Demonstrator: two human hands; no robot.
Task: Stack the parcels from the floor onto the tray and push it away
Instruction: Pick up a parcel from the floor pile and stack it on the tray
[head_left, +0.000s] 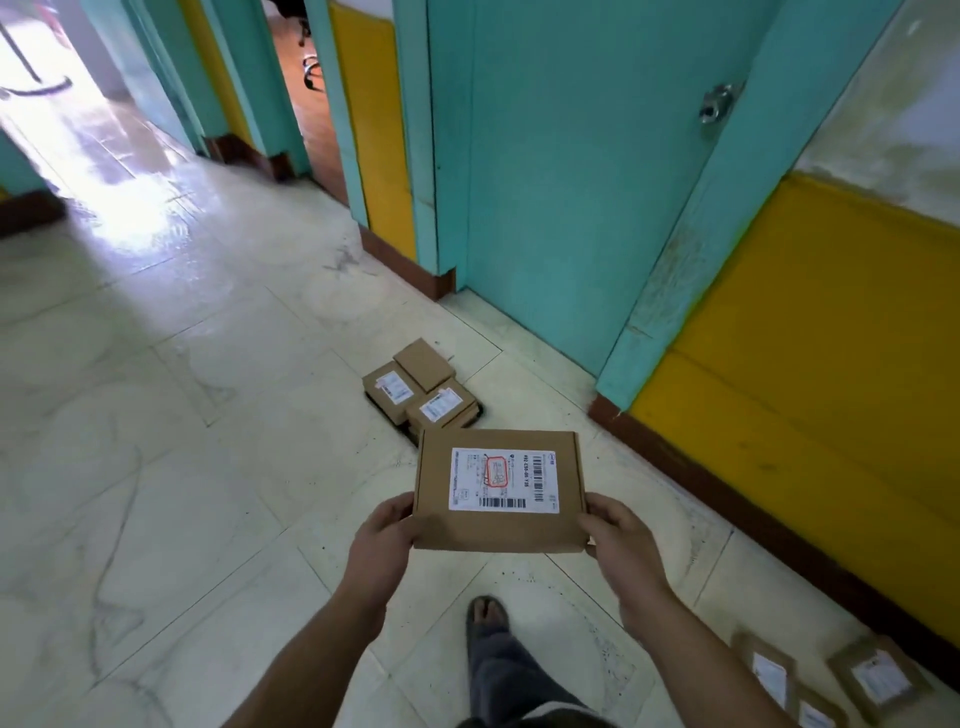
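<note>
Tiled floor (208, 467) | both hands (384, 535) (621, 540), fingers closed on parcel (498, 491) edges | keep level, lower squarely onto stack (421, 387)

parcel in hands (498, 491): 1 | parcels on tray (422, 391): 3 | parcels on floor (826, 680): 3

Pale tiled floor (182, 415), teal door (571, 182), yellow-panelled walls (810, 322), bright daylight glare upper left.
</note>
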